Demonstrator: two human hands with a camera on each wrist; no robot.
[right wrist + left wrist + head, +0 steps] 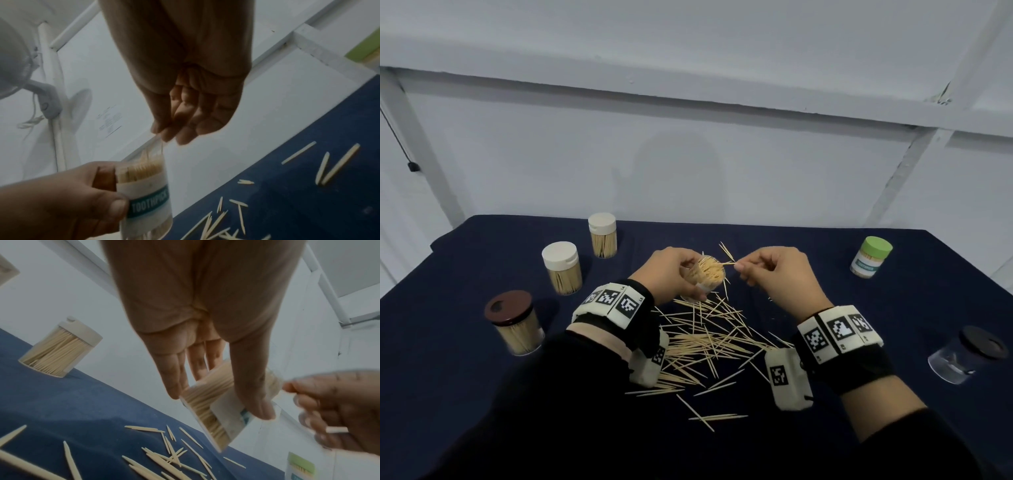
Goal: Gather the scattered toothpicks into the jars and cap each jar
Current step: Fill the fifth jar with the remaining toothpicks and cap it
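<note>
My left hand [674, 274] grips an open clear jar [707, 274] packed with toothpicks, tilted toward the right and held above the table. The jar [144, 194] carries a white and teal label. My right hand [767, 270] pinches a toothpick [724, 263] at the jar's mouth, thumb and forefinger together, other fingers curled. In the right wrist view the pinched toothpick [162, 147] hangs just over the jar's rim. A pile of loose toothpicks [705, 342] lies on the dark blue cloth between my wrists.
Two white-capped jars [563, 267] [602, 236] and a brown-capped jar [515, 322] of toothpicks stand at the left. A green-capped jar [871, 255] stands at the far right. An empty clear jar with a dark lid [962, 356] sits at the near right.
</note>
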